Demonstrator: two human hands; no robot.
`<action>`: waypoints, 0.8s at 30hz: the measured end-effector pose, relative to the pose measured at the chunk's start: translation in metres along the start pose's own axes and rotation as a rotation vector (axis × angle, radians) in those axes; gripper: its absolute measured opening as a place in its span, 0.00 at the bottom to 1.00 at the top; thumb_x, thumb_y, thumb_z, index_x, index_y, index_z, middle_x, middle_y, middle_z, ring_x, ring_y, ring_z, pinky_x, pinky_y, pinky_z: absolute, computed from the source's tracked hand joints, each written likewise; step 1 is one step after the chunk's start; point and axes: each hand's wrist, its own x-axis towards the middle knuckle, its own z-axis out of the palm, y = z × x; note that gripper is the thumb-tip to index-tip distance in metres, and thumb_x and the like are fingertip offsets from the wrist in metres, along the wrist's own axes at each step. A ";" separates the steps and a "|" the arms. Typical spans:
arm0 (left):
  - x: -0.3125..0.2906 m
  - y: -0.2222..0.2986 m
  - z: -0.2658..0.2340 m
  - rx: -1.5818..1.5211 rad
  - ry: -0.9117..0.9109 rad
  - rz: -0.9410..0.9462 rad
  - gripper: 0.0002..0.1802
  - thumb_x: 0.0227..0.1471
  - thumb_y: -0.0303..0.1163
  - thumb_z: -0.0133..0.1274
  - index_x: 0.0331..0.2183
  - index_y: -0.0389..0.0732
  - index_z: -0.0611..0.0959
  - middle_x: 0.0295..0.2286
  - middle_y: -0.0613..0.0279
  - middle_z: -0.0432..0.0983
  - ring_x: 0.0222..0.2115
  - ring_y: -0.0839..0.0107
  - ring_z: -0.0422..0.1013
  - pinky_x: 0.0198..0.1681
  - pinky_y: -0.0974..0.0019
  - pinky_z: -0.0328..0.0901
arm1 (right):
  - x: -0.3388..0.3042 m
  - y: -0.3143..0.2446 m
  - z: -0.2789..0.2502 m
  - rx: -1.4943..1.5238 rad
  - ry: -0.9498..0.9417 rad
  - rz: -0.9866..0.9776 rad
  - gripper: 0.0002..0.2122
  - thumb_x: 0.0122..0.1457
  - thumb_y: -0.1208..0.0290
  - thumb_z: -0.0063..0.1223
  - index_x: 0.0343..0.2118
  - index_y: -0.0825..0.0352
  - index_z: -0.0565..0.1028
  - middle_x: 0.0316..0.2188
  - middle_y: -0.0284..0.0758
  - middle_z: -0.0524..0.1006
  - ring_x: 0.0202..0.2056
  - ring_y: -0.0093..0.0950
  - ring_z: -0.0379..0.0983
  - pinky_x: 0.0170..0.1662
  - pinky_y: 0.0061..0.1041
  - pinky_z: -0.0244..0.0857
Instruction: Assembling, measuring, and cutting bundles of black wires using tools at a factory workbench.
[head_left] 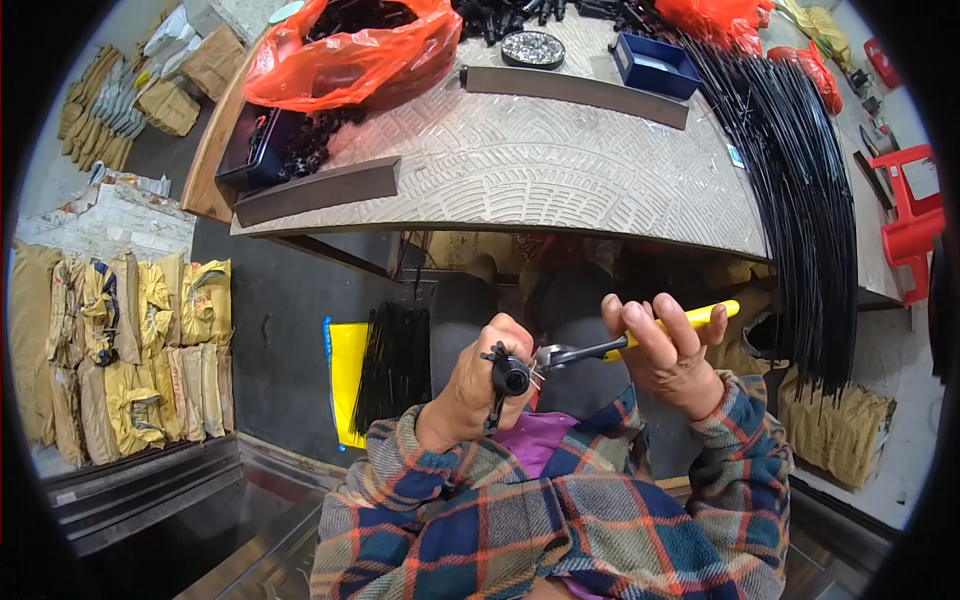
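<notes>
In front of my body, my left hand [477,373] is closed around a black tubular plastic piece [511,377] with a round hollow end and small prongs. Thin wire ends [537,378] stick out beside it. On the right, my right hand [664,350] holds a pair of pliers [580,352] with yellow handles, its fingers loosely curled and spread along the grip. The metal jaws lie right by the wire ends; whether they pinch a wire is too small to tell.
Ahead stands a table [560,190] with a textured top, bearing a red plastic bag [350,60], a round dish of small metal bits [533,50] and a blue box [655,66]. Long black rods [800,200] hang over its right edge. A red stool [912,215] stands far right.
</notes>
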 end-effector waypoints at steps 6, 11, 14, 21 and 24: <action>0.001 -0.003 -0.002 0.002 -0.010 0.031 0.16 0.37 0.18 0.52 0.31 0.37 0.65 0.24 0.56 0.63 0.23 0.63 0.64 0.24 0.65 0.61 | 0.006 -0.002 -0.001 0.030 0.008 -0.047 0.10 0.45 0.72 0.56 0.32 0.54 0.72 0.43 0.21 0.61 0.47 0.21 0.61 0.59 0.47 0.38; -0.001 -0.007 -0.004 0.020 0.043 0.054 0.16 0.37 0.19 0.52 0.31 0.37 0.65 0.25 0.55 0.63 0.23 0.63 0.64 0.24 0.66 0.61 | 0.001 -0.026 -0.001 0.230 -0.029 0.190 0.14 0.40 0.74 0.63 0.32 0.56 0.74 0.40 0.22 0.61 0.44 0.19 0.62 0.58 0.40 0.42; -0.001 -0.007 -0.002 0.007 0.064 0.038 0.16 0.37 0.19 0.52 0.31 0.37 0.65 0.25 0.55 0.63 0.22 0.64 0.64 0.23 0.66 0.60 | -0.005 -0.039 -0.004 0.226 -0.086 0.252 0.15 0.40 0.74 0.63 0.34 0.56 0.76 0.39 0.23 0.61 0.43 0.20 0.62 0.57 0.39 0.43; 0.001 -0.005 -0.005 0.035 0.034 0.077 0.18 0.34 0.16 0.53 0.31 0.36 0.65 0.24 0.55 0.63 0.23 0.63 0.65 0.22 0.66 0.60 | 0.004 -0.029 0.003 0.207 -0.009 0.193 0.15 0.39 0.74 0.64 0.33 0.53 0.77 0.38 0.22 0.61 0.41 0.19 0.62 0.55 0.34 0.46; -0.004 -0.007 -0.003 0.008 0.070 0.080 0.19 0.32 0.15 0.53 0.31 0.36 0.66 0.24 0.55 0.62 0.24 0.62 0.65 0.22 0.66 0.60 | 0.002 -0.029 0.003 0.227 0.024 0.173 0.15 0.39 0.74 0.65 0.33 0.53 0.77 0.37 0.22 0.61 0.40 0.19 0.62 0.55 0.33 0.46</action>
